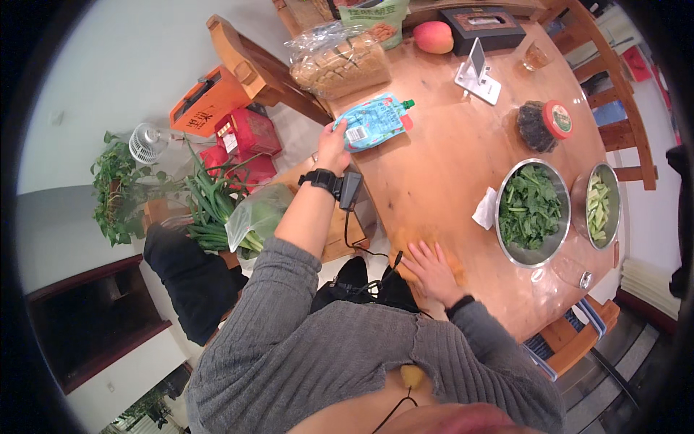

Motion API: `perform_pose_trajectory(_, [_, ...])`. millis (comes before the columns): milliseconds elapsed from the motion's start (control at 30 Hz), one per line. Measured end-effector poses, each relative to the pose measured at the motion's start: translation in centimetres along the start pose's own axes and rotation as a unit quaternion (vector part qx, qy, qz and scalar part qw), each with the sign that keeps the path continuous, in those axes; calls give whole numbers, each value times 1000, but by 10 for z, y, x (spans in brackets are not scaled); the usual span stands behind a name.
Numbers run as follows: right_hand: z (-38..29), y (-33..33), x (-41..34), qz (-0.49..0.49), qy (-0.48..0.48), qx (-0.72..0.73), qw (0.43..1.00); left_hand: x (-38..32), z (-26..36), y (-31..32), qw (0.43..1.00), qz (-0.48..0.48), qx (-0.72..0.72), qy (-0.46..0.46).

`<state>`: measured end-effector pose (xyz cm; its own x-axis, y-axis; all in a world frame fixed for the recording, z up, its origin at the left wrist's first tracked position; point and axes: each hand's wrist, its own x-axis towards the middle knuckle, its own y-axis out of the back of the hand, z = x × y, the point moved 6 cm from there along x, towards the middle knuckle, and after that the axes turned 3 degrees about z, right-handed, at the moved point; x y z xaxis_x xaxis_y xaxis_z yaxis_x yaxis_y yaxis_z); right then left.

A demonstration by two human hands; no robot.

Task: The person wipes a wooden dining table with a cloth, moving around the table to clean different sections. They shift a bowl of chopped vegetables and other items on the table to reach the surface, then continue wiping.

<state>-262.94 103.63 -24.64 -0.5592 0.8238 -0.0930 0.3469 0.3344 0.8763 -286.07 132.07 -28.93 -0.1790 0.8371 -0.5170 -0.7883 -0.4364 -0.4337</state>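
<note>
My left hand (332, 149) grips the lower left end of a blue spouted pouch (377, 122) with a green cap, at the left edge of the wooden table (434, 157). The pouch bears writing and a printed code. Flat on an orange cloth (452, 264) near the table's front edge lies my right hand (434, 271), its fingers spread. To the right of it are a steel bowl (505, 247) of chopped leafy greens (531, 206) and a smaller steel bowl (581, 209) of cut pale green stems (598, 203). A crumpled white tissue (484, 209) touches the larger bowl.
Bagged bread (344, 62), a snack bag (379, 24), a red fruit (432, 38), a tissue box (488, 32), a white stand (477, 81), a glass (534, 57) and a red-lidded jar (542, 125) stand farther back. Scallions (211, 200) and bagged greens (260, 217) lie left.
</note>
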Motion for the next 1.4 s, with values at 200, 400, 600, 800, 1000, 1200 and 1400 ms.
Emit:
perform_pose_trajectory(200, [30,4,-4,44,-127,-32,990,38,-26,-40,999,9,-51,-17])
perform_pose_trajectory(400, [139,49,104,152,-271,-93,946,54,-28,-48,998,-41,42,-11])
perform_pose_trajectory(600, [238,83,178,179,-370,-94,907,-24,30,5,940,-113,276,-163])
perform_pose_trajectory(800, [262,99,208,235,-400,-92,881,-137,40,125,953,30,298,-50])
perform_pose_trajectory(1000, [165,53,167,212,-261,-135,932,-175,42,140,960,26,274,-47])
perform_pose_trajectory(1200, [46,-7,61,143,-125,-72,979,-172,47,98,959,-50,266,-80])
perform_pose_trajectory(1400, [-14,-38,-81,2,-98,-15,995,-176,36,87,952,-129,277,-25])
